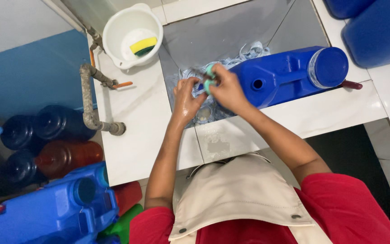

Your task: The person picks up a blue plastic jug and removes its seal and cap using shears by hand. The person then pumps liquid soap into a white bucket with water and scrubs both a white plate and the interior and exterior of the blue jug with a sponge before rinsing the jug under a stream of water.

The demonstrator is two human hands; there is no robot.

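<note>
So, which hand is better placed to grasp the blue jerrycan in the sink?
Right, probably: the right hand, holding a teal ring, lies against the blue jerrycan; the left hand is farther, over pale rings.

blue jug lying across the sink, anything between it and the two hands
Nothing visible separates them. The right hand, holding a small teal piece, rests right against the handle end of the blue jug. The left hand is just beside it, over the clear rings in the sink.
</note>
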